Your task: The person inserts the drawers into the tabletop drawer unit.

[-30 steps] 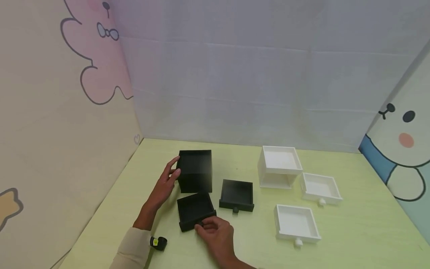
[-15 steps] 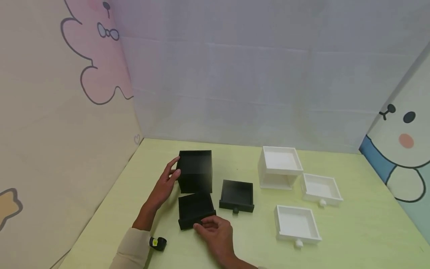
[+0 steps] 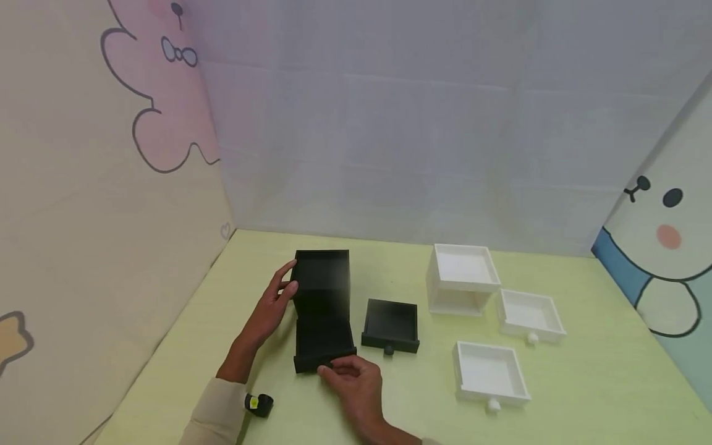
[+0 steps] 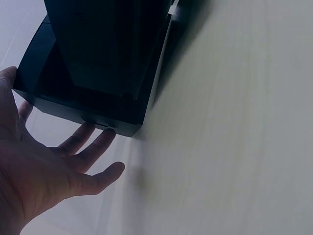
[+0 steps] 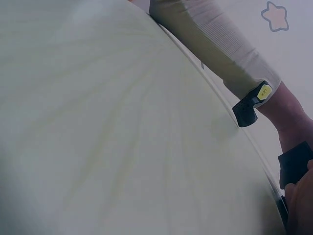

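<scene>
A black box-shaped cabinet (image 3: 322, 272) stands on the left part of the table. The fingers of my left hand (image 3: 269, 312) rest against its left side; in the left wrist view, that hand (image 4: 44, 171) is spread, with fingertips at the cabinet's wall (image 4: 117, 125). Directly in front of the cabinet lies a shallow black drawer (image 3: 324, 337), its back edge meeting the cabinet's front. My right hand (image 3: 357, 386) pinches the knob at the drawer's front between thumb and fingers. Mostly cut off, the right hand (image 5: 302, 200) shows at the right wrist view's edge.
A second black drawer (image 3: 390, 321) lies right of the held one. Further right stand a white cabinet (image 3: 466, 266) with an open front and two white drawers, one (image 3: 531, 311) beside it and one (image 3: 491, 371) nearer. Walls border the table's left and back.
My right hand has pushed the black drawer slightly away and turned it straight, so it now lines up with the black cabinet's front. My left hand has stayed against the cabinet.
</scene>
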`<state>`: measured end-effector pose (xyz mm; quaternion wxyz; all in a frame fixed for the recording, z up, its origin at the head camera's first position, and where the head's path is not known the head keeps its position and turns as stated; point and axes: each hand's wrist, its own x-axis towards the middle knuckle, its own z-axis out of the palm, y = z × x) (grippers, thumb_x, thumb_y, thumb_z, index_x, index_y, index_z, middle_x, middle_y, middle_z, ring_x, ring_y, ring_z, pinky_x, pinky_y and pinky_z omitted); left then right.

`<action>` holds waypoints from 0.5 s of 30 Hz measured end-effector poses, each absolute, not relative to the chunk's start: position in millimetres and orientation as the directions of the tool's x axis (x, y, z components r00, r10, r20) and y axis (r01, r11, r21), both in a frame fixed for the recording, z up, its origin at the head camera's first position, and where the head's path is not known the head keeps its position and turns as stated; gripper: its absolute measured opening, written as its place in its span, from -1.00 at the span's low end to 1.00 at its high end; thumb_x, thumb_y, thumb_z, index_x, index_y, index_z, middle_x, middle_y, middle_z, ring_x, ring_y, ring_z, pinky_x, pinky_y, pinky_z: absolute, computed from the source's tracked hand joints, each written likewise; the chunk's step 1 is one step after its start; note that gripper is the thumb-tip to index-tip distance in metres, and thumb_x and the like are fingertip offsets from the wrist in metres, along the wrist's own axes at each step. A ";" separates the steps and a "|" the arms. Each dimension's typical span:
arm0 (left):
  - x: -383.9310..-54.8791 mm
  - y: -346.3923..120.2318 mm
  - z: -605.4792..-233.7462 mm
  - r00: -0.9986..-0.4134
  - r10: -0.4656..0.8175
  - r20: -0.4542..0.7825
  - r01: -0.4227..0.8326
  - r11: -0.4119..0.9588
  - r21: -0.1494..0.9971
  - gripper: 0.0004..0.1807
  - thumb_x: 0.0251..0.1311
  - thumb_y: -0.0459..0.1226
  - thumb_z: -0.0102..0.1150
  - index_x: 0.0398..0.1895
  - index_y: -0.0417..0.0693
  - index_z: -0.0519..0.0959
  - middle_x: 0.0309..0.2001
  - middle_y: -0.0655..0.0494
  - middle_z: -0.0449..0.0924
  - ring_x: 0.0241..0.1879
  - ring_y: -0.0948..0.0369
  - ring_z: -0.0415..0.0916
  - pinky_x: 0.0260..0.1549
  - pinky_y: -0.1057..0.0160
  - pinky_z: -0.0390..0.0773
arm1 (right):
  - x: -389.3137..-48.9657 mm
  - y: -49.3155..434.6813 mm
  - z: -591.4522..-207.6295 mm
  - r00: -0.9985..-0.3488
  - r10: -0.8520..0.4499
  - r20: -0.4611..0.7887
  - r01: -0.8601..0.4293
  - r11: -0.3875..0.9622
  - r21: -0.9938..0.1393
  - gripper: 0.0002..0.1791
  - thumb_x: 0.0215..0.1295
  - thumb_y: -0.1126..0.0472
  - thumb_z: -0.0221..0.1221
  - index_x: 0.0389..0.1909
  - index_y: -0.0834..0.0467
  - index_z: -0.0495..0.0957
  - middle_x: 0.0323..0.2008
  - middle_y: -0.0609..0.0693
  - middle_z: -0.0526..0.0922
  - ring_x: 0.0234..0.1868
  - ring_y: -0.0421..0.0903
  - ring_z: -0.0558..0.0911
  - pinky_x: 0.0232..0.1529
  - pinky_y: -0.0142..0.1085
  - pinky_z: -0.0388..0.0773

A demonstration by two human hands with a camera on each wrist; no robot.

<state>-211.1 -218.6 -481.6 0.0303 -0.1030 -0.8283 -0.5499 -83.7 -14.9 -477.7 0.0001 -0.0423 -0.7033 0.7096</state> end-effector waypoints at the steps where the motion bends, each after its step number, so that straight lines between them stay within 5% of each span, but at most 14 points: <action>1: -211.1 -219.1 -481.9 -0.977 0.137 0.165 0.205 0.373 0.905 -0.49 0.39 0.07 -0.18 0.37 0.59 0.06 0.37 0.13 0.10 0.24 0.03 0.21 0.10 -0.19 0.22 | -83.2 -15.5 -476.3 -0.996 0.062 -0.060 0.059 -0.013 -0.998 -0.80 -0.11 0.32 0.44 -0.48 0.33 0.64 -0.47 0.09 0.66 -0.46 -0.12 0.66 -0.42 -0.40 0.54; 15: -207.1 -216.7 -473.0 -0.977 0.139 0.164 0.205 0.375 0.904 -0.47 0.40 0.04 -0.18 0.40 0.48 0.06 0.36 0.07 0.12 0.23 0.01 0.22 0.07 -0.19 0.25 | -86.5 -26.0 -477.8 -0.995 0.102 -0.006 0.006 0.000 -1.000 -0.80 -0.13 0.30 0.45 -0.51 0.30 0.64 -0.52 0.10 0.66 -0.49 -0.15 0.66 -0.43 -0.40 0.54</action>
